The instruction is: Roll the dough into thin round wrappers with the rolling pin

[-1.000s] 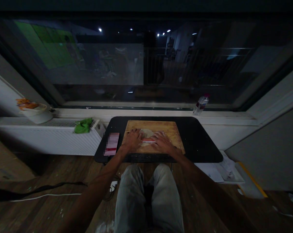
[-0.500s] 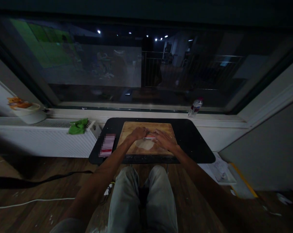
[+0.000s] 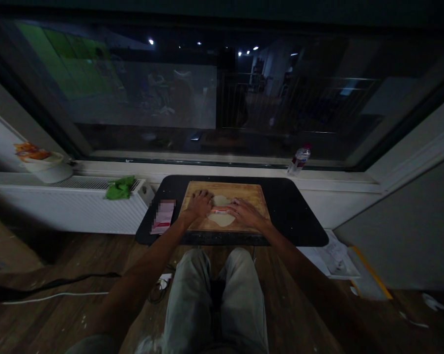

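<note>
A pale, flat round of dough (image 3: 224, 221) lies on a wooden board (image 3: 257, 194). Across it runs a short orange rolling pin (image 3: 220, 210) with a whitish marking along its front. My left hand (image 3: 200, 204) covers the left end of the pin, its fingers pointing away from me. Over the right end rests my right hand (image 3: 244, 212), the fingers bent across it. Both ends of the pin are hidden under the hands. Dough shows in front of the pin and behind it.
The board sits on a black table (image 3: 299, 211), with a pinkish phone-like item (image 3: 163, 217) at the left. A bottle (image 3: 299, 160) stands on the windowsill. A green cloth (image 3: 119, 187) and a white pot (image 3: 50, 169) are on the radiator (image 3: 93, 211). Cables lie on the floor.
My hands have moved apart, the left one shifting left with its fingers spreading. More of the dough shows behind the pin. The view has shifted slightly.
</note>
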The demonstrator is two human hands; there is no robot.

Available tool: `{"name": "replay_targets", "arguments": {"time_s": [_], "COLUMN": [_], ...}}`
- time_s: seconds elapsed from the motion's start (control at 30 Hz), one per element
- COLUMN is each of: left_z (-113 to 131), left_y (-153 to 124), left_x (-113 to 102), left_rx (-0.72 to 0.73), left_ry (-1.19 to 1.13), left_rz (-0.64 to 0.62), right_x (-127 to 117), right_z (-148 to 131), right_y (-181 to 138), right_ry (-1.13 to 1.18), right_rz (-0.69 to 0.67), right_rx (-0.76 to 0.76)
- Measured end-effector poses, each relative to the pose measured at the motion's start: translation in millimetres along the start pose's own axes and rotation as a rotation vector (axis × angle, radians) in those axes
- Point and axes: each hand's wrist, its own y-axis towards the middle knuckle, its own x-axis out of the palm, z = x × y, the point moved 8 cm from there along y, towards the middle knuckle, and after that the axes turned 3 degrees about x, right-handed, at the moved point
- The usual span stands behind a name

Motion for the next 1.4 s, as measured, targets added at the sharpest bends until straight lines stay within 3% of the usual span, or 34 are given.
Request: {"name": "replay_targets", "arguments": {"time_s": [0.17, 0.3, 0.53, 0.73, 1.07, 1.4], "left_z": [-2.6, -4.0, -4.5, 2.2, 6.7, 16.0], "left_y": [2.1, 9.9, -0.9, -19.0, -43.0, -67.4], "left_x": [2.2, 5.1, 13.5, 7.3, 6.5, 6.0], "left_rx": [-0.015, -0.013, -0.038, -0.054, -0.102, -0.107], "left_ry": [0.000, 0.013, 0.013, -0.004, -0.015, -0.017], "left_rz": [0.003, -0.003, -0.004, 0.052, 0.044, 0.046], "right_x": [-12.1, -6.2, 12.0, 15.6, 6.8, -3.7], "right_z": [19.7, 31.0, 29.2, 32.6, 12.0, -17.6], "right_y": [3.7, 0.7, -4.5, -3.3, -17.2, -54.9], "right_ry": [-0.139, -0.165, -0.178, -0.174, -0.180, -0.233], "right_rz": [0.082, 0.119, 0.119, 0.115, 0.126, 0.254], "right_rx": [0.162, 0.251, 0.204, 0.226, 0.306, 0.383]}}
